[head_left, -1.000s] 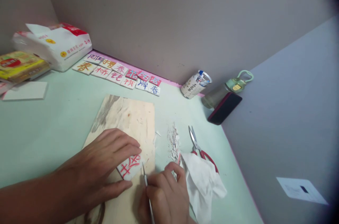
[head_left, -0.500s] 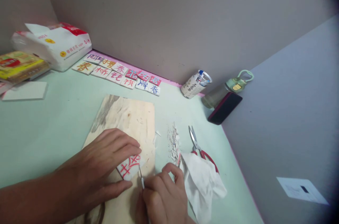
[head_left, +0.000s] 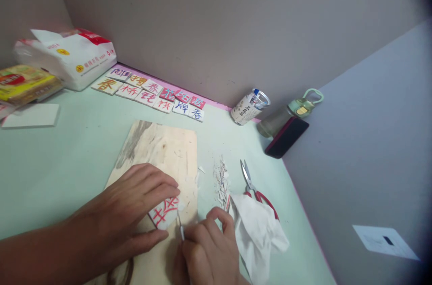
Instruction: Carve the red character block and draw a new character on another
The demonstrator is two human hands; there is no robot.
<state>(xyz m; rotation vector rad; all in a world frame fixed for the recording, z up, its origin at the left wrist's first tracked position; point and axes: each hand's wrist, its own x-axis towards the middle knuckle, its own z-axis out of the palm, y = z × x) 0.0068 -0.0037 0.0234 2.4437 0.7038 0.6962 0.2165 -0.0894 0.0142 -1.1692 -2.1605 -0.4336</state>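
Note:
A small white tile with red characters lies on the wooden board. My left hand steadies it, thumb at its near edge and fingers across its far side. In my right hand is a thin metal carving knife, pinched by the fingers, its tip at the tile's right edge. Most of the knife's handle is hidden by the hand.
Right of the board lie shavings, red-handled scissors and a white cloth. Behind stand a can, a bottle and a phone. Several lettered tiles line the wall near a tissue pack.

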